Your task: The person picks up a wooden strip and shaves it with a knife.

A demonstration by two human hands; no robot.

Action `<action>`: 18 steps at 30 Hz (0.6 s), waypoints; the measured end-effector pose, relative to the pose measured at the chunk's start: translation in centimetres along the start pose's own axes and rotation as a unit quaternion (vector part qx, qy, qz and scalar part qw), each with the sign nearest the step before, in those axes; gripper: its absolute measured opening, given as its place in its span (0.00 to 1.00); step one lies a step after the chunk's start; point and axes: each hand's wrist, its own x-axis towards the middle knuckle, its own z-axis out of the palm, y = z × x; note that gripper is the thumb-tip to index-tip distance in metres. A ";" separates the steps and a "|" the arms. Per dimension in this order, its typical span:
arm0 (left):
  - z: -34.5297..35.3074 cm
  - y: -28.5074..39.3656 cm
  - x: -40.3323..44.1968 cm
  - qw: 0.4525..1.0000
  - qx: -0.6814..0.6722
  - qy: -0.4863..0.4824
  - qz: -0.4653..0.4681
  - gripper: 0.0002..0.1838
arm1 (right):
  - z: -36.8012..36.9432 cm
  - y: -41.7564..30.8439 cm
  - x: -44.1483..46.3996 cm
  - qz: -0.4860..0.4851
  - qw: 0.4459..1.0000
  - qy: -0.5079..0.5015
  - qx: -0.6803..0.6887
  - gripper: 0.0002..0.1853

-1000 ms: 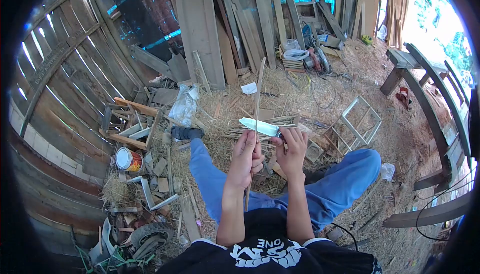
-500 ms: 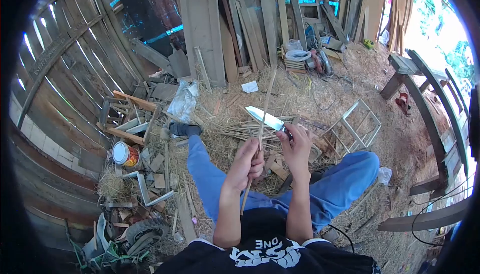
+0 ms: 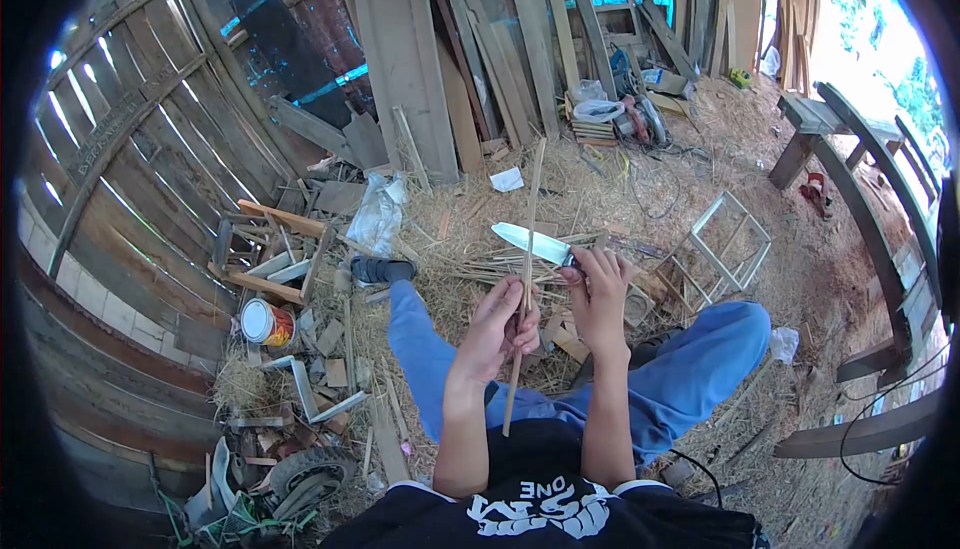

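Observation:
My left hand (image 3: 497,321) is closed round a thin wooden strip (image 3: 536,189), which stands nearly upright in view, its lower end reaching down toward my shirt. In my right hand (image 3: 599,294) is a knife (image 3: 535,242) with a wide pale blade and a dark handle, mostly covered by my fingers. The blade points left and crosses the strip above my left hand; whether its edge touches the wood I cannot tell. Beneath the hands, a loose pile of similar strips (image 3: 480,267) lies on the ground between my legs.
A wooden frame (image 3: 735,246) lies to the right, near my knee. At left are a paint bucket (image 3: 266,322), a plastic bag (image 3: 377,217) and wood scraps. Boards (image 3: 400,69) lean on the back wall, beside a power tool (image 3: 640,119). A wooden bench (image 3: 860,159) stands at right.
The view has shifted slightly, moving the surroundings a little to the right. The strip has turned more upright in my left hand. The knife still crosses it, held in my right hand.

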 end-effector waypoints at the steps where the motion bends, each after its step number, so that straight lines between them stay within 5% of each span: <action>1: 0.4 0.0 0.1 1.000 -0.006 0.011 0.004 0.14 | 0.0 0.2 0.0 0.000 1.000 -0.001 0.001 0.14; 4: 0.9 0.1 0.2 0.999 -0.023 0.021 0.012 0.15 | 0.0 0.4 -0.2 0.006 0.998 -0.035 0.044 0.14; 7: -0.1 0.6 0.0 1.000 -0.017 0.000 0.010 0.15 | 0.2 -0.1 -0.8 0.172 0.952 -0.135 0.213 0.16; 10: -0.2 0.8 -0.1 1.000 0.016 -0.002 -0.001 0.14 | 0.0 -0.3 -0.1 0.194 0.951 -0.211 0.116 0.17; 18: 0.5 -0.8 0.4 0.997 0.015 -0.051 -0.049 0.13 | 1.8 2.5 -1.7 0.224 0.908 -0.267 0.233 0.09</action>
